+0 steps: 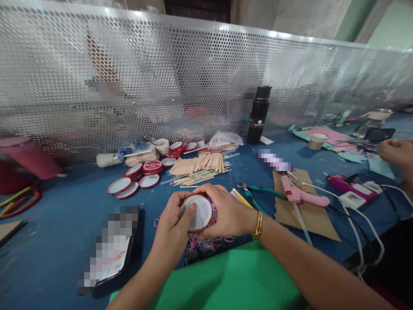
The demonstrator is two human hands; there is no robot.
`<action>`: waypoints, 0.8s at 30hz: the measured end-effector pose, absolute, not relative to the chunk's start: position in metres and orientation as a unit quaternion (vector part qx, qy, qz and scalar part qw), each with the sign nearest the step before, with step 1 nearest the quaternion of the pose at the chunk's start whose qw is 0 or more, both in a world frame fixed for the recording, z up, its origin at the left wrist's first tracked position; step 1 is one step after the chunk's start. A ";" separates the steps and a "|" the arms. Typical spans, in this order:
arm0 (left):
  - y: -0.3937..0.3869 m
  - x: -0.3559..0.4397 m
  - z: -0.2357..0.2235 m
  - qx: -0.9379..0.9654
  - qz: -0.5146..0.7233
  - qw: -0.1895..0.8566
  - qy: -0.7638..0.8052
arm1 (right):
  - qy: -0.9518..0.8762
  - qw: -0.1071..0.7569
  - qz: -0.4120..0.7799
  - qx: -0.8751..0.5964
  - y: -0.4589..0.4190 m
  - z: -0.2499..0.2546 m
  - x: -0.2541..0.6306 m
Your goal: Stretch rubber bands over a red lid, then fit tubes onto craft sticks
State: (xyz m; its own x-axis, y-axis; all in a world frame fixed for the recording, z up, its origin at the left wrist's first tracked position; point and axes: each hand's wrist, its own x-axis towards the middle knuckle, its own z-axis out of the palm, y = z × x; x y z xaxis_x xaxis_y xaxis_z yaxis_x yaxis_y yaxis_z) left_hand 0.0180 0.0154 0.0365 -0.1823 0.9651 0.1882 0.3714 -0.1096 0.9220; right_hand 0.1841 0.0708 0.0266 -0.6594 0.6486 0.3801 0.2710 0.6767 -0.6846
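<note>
Between both hands is a round lid [201, 214] with a red rim, its white inner face turned up. My left hand [176, 219] grips its left side, the thumb lying across the white face. Around the far and right edge curve the fingers of my right hand [230, 211], which wears a gold bracelet [258, 224] at the wrist. Beneath the hands lies a tangle of small coloured rubber bands [196, 245]. More red-rimmed lids [149, 181] are spread beyond my left hand, beside a pile of flat wooden sticks [198, 164].
A phone [111, 254] lies at left. Right of my hands are green-handled pliers [254, 193] and a pink glue gun [300, 193] on cardboard [308, 221], with white cables. A black bottle [259, 116] stands by the perforated metal screen [206, 73]. Another person's hand [396, 153] is at far right.
</note>
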 end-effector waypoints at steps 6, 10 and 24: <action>0.009 0.020 0.041 0.533 0.527 0.341 0.568 | -0.812 0.346 0.396 -0.252 0.077 0.017 0.181; 0.004 0.022 0.044 0.468 0.588 0.400 0.525 | -0.670 0.370 0.613 -0.199 0.080 0.008 0.173; 0.024 0.003 0.038 0.510 0.541 0.314 0.591 | -0.701 0.425 0.456 -0.348 0.095 0.014 0.189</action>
